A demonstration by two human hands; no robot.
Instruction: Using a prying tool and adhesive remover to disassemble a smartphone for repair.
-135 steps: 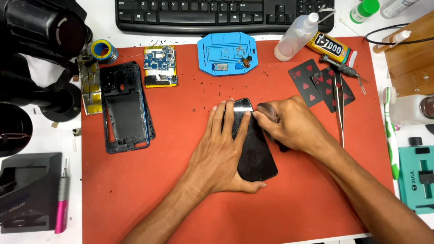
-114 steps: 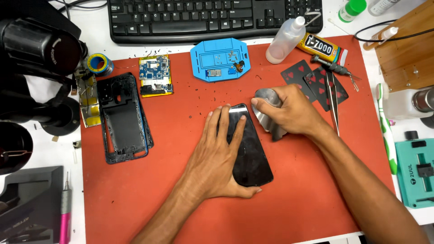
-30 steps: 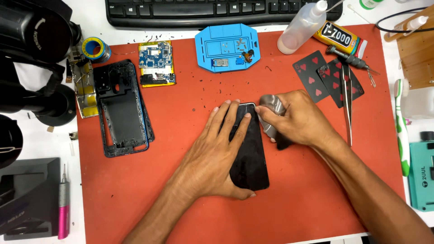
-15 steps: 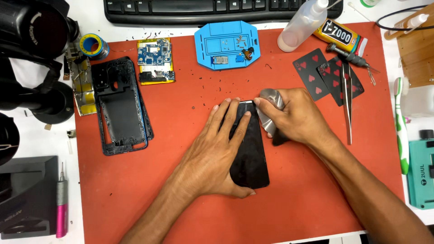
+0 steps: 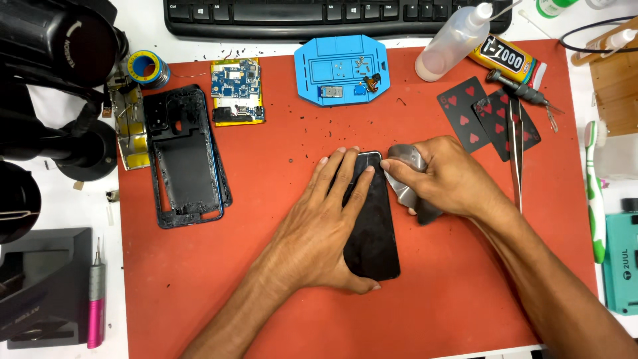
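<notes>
Head view — left hand (image 5: 319, 229) flat on black phone (image 5: 375, 226), right hand (image 5: 448, 179) gripping grey cloth (image 5: 407, 174).

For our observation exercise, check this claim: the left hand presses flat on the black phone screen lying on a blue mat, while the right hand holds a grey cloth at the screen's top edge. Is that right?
One detail is wrong: the rubber work mat is red-orange, not blue, as the head view shows. The left hand does press flat on the black phone screen, and the right hand holds the crumpled grey cloth at its top edge.
</notes>
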